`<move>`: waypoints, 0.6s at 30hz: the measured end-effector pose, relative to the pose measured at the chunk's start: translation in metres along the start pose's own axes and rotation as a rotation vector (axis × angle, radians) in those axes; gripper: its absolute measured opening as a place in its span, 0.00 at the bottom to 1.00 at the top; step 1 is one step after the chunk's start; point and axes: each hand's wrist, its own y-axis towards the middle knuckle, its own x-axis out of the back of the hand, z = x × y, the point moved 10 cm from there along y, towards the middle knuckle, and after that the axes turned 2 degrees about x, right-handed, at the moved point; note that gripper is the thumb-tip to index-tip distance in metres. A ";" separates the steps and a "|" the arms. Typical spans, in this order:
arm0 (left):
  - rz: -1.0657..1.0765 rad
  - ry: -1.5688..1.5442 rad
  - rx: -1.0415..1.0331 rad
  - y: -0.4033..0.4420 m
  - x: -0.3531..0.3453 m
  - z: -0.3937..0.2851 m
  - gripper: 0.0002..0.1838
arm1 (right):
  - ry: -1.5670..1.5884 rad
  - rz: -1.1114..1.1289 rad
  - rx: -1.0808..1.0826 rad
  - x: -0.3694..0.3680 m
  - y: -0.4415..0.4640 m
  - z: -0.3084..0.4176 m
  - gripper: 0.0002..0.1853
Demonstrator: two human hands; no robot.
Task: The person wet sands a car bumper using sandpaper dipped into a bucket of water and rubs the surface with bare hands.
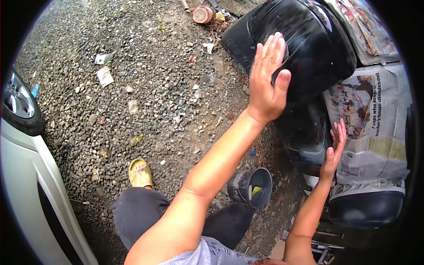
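My left hand [268, 77] lies flat against a glossy black car bumper [309, 48] streaked with pale smears. Its fingers are straight and together, the thumb held apart. Under the fingers, the edge of a thin dark sheet [286, 54], seemingly sandpaper, sticks out; most of it is hidden. Lower right, my right hand [335, 150] is open and empty, fingers stretched, beside a dark panel [304, 132] and a surface masked with newspaper [375, 128]. Whether it touches either, I cannot tell.
A dark bucket [260, 187] with something yellow inside stands by my leg. A pale car [35, 176] with its wheel [20, 101] is at the left. Gravel [154, 88] with litter covers the ground. A round reddish object [203, 15] lies at the top.
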 end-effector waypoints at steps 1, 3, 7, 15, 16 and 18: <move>0.024 0.034 -0.004 -0.004 0.004 0.003 0.32 | -0.009 0.006 0.001 0.000 0.001 0.001 0.43; 0.001 0.045 0.116 -0.037 0.017 0.033 0.34 | -0.020 0.005 0.006 -0.001 0.001 0.003 0.44; -0.027 -0.015 0.240 -0.056 0.023 0.047 0.33 | 0.047 -0.032 -0.012 0.003 0.002 -0.003 0.43; 0.086 -0.030 0.130 -0.025 0.014 0.049 0.34 | 0.007 0.005 0.000 -0.001 0.003 0.002 0.43; 0.097 -0.014 0.229 -0.057 0.016 0.068 0.36 | 0.017 -0.005 -0.006 -0.001 0.001 0.002 0.43; 0.012 -0.020 0.262 -0.080 0.019 0.063 0.35 | 0.027 -0.017 -0.005 0.000 0.003 0.000 0.43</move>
